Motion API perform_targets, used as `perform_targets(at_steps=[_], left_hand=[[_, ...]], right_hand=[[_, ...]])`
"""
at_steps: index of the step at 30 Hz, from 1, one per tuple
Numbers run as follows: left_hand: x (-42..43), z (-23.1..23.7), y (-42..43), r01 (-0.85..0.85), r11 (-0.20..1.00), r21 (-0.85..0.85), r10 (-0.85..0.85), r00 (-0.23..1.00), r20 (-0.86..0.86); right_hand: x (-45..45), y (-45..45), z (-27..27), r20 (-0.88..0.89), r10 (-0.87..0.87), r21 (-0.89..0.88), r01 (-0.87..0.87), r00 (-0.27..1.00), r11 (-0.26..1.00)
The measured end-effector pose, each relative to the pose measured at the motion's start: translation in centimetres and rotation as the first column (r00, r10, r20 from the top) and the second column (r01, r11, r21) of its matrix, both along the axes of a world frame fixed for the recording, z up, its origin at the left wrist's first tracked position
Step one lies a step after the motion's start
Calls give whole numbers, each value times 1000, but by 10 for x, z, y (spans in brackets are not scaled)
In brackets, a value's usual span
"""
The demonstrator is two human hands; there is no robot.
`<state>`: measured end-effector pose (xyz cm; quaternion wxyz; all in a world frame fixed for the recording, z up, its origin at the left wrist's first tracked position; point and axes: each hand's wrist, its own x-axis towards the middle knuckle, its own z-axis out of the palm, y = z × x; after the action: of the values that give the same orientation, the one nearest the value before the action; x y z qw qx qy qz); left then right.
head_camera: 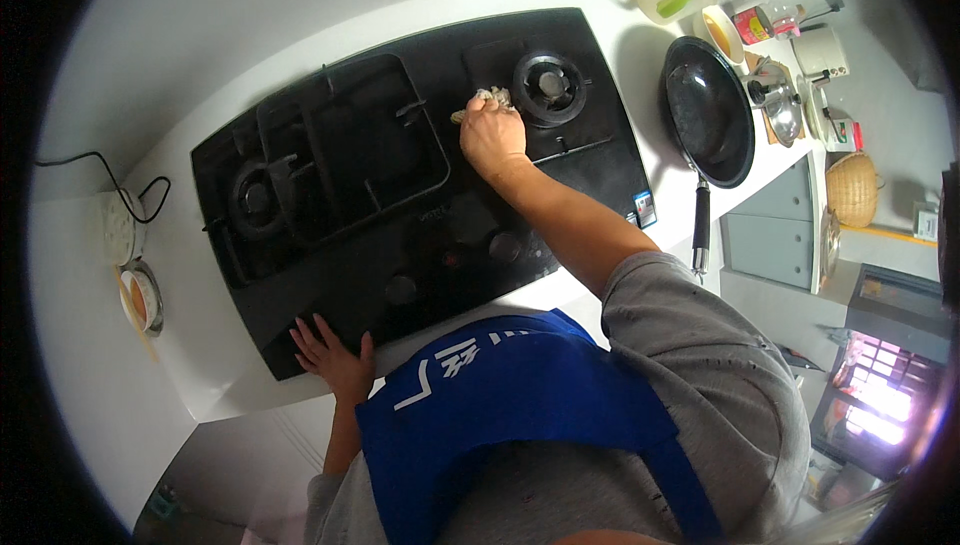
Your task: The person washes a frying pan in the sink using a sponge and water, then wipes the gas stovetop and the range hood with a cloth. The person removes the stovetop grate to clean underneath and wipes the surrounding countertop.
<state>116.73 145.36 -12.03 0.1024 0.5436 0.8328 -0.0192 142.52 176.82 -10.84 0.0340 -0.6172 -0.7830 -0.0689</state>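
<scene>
My right hand (493,133) is closed around a crumpled light cloth (495,97), pressed to the black gas cooktop (480,192) just left of the right burner (550,85). Fingers spread, my left hand (336,353) rests flat on the cooktop's front left corner and holds nothing. One black pan support (375,196) lies over the middle of the cooktop, overlapping another that reaches over the left burner (256,200). No pan support sits over the right burner. Two dark knobs (505,246) show near the front edge.
Right of the cooktop, a black wok (709,113) stands on the white counter, its handle towards me. Behind it are a bowl of yellowish liquid (721,34), a can (752,25) and a metal lid (784,115). At far left are a patterned bowl (142,302) and a black cord (101,157).
</scene>
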Motion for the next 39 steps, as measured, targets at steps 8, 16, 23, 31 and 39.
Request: perform_targets(at_steps=[8,16,23,31,39], left_hand=[[-2,-4,1,-7,1000,5,7,999,-35],[-5,-14,-5,41,995,92,-32,995,-94],[-3,-9,-1,30,996,85,-22,996,-88],[-1,-10,2,49,991,123,-36,993,-112],[-3,-14,-2,23,988,155,-10,996,-84]], right_hand=[[14,40,51,-205,174,-351,-239,963,905],[109,181,68,-29,265,-400,-255,964,881],[119,213,41,-104,432,-590,-405,896,699],[93,224,36,4,413,-624,-320,911,713],[139,213,38,-47,37,-304,-50,998,951]])
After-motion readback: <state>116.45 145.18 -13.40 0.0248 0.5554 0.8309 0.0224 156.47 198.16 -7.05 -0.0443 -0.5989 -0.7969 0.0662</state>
